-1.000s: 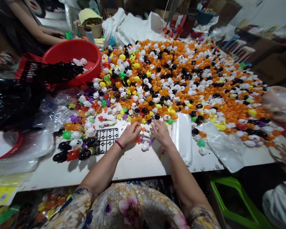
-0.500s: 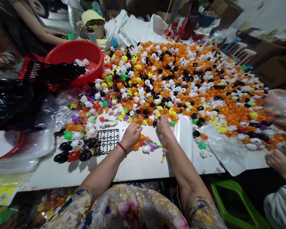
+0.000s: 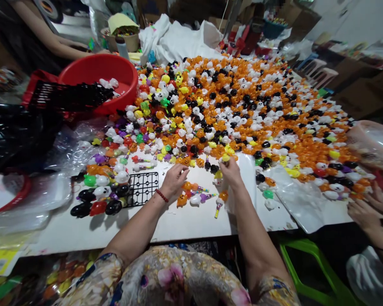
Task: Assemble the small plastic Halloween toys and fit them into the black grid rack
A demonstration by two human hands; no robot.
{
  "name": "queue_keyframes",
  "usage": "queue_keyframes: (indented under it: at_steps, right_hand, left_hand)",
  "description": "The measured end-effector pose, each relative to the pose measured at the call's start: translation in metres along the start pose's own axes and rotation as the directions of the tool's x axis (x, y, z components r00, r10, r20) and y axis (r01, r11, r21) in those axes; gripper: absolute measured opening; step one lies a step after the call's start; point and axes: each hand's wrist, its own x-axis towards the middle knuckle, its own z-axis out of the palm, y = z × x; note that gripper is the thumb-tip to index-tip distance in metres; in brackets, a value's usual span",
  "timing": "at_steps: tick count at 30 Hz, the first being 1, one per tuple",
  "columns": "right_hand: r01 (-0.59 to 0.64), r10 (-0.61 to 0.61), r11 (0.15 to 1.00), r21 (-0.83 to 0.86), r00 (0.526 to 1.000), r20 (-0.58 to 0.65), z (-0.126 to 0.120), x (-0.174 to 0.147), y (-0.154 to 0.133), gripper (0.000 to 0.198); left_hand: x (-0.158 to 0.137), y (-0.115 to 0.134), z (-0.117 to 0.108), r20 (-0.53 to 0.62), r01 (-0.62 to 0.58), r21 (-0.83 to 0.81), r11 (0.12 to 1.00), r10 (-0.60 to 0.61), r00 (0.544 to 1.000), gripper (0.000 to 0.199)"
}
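Note:
My right hand point(image 3: 231, 173) is closed at the near edge of the pile, with a small yellow plastic figure point(image 3: 225, 158) at its fingertips. Just left of that hand lie another yellow figure point(image 3: 218, 174) and a black one point(image 3: 214, 168). My left hand point(image 3: 175, 180), with a red bead bracelet on the wrist, hovers over the white table point(image 3: 191, 225); its fingers are loosely bent and slightly apart, and nothing shows between them. Between my forearms lie an orange pumpkin figure point(image 3: 181, 200), a white figure point(image 3: 195, 200) and a tube of coloured beads point(image 3: 217, 210).
A black grid tray point(image 3: 143, 189) sits left of my left hand, beside several larger figures point(image 3: 98, 193). The big mixed pile point(image 3: 242, 106) spreads ahead. Clear plastic bags point(image 3: 296, 199) lie to the right, near another person's hands point(image 3: 367, 210). A red basin point(image 3: 98, 80) stands back left.
My right hand has drawn back from the pile and moved slightly right, now with a yellow figure at its fingertips. My left hand has barely moved, its fingers a little more curled.

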Motion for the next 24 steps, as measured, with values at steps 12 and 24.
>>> queue_keyframes:
  at_steps: [12,24]
  right_hand:
    - [-0.222,0.052,0.839,0.496,0.941,0.334,0.025,-0.058,-0.052,0.044]
    - [-0.074,-0.096,0.929,0.363,0.899,0.427,0.029,-0.083,-0.066,0.059]
  left_hand:
    - [-0.003,0.001,-0.005,0.224,-0.018,-0.24,0.971,0.073,0.972,0.045]
    - [-0.005,0.002,-0.002,0.378,0.236,-0.536,0.81,-0.02,0.926,0.051]
